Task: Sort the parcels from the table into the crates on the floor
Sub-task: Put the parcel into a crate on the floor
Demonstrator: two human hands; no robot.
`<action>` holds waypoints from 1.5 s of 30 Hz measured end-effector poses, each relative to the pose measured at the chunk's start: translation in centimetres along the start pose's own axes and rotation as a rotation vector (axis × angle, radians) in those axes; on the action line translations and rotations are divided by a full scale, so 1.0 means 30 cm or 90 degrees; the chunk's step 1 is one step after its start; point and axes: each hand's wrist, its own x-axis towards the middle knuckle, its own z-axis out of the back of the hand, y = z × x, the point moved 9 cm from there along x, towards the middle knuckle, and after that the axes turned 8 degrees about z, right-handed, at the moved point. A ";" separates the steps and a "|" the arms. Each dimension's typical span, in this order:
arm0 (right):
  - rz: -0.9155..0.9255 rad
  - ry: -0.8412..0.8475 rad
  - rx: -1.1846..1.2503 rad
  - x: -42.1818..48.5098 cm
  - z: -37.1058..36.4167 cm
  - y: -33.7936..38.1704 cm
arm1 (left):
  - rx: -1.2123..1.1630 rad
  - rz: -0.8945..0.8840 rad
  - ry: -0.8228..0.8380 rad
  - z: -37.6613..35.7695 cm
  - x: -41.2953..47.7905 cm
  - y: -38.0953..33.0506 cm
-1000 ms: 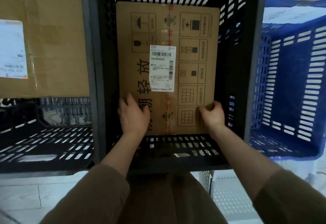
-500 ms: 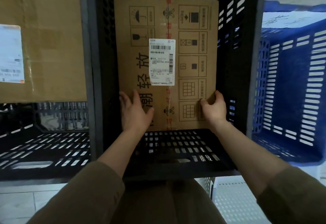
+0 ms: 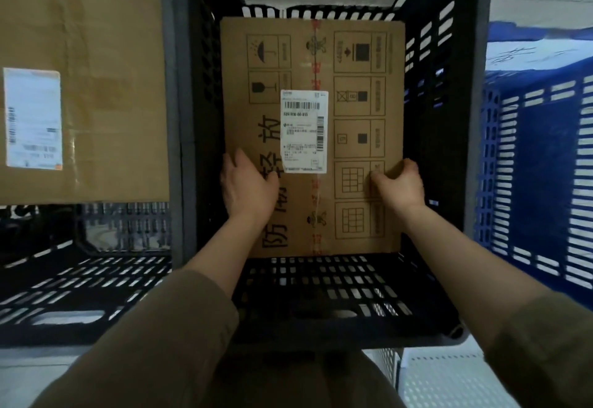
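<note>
One cardboard parcel (image 3: pixel 353 54) lies flat inside the middle black crate (image 3: pixel 321 295), with its label (image 3: pixel 305 131) facing up. Left hand (image 3: pixel 248 187) presses on its left side, fingers (image 3: pixel 232 163) straight and together, thumb spread. Right hand (image 3: pixel 398 183) grips the right edge, fingers (image 3: pixel 409 167) curled over it. Both forearms reach in over the near wall. Second parcel (image 3: pixel 106 86) sits in the left crate (image 3: pixel 80 279); a blue crate (image 3: pixel 545 183) stands to the right.

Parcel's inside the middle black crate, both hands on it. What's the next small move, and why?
Probably release it and lift both hands out. The parcel sits squarely inside the black crate, label up; the left hand lies flat on it, the right hand grips its right edge.
</note>
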 end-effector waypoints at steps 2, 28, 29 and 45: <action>-0.029 -0.007 0.051 0.000 -0.007 -0.017 | -0.065 0.023 -0.025 0.009 0.011 0.005; 0.343 0.183 -0.534 -0.056 -0.167 0.139 | 0.423 -0.217 0.172 -0.159 -0.006 -0.040; 0.338 0.187 -0.532 -0.056 -0.173 0.134 | 0.426 -0.214 0.169 -0.163 -0.005 -0.039; 0.268 0.215 -0.432 -0.156 -0.091 0.305 | 0.296 -0.200 0.186 -0.023 -0.112 -0.124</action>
